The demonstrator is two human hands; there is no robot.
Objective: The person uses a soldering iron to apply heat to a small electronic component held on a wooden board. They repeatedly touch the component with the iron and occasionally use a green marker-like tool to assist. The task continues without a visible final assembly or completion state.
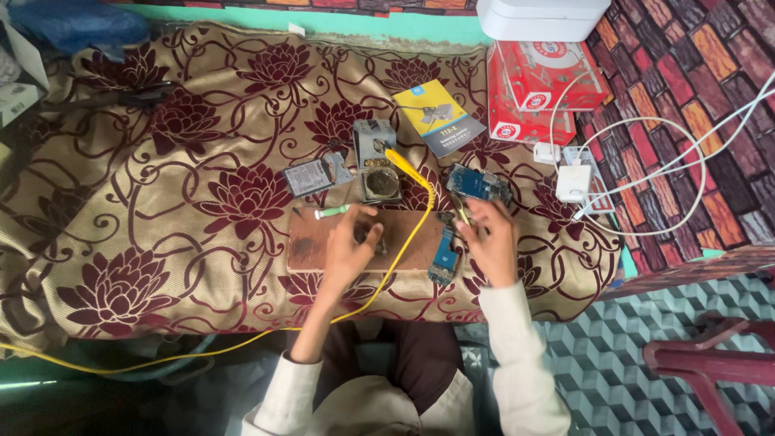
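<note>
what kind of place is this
Likely a home bench for repairing phones: a soldering iron stand, bare phone circuit boards and a small wooden work board lie on a floral cloth.

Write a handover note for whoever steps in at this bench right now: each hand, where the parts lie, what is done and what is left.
Left hand: curled over a small dark part on the wooden board; what it grips is hidden.
Right hand: pinching tweezers at the board's right end.
Parts: blue circuit board beside the right hand; opened phone body beyond it; soldering iron resting in its stand, yellow cord trailing across the board.
Done: phone is opened, board out.
Left: no soldering under way; parts remain unassembled.
</note>
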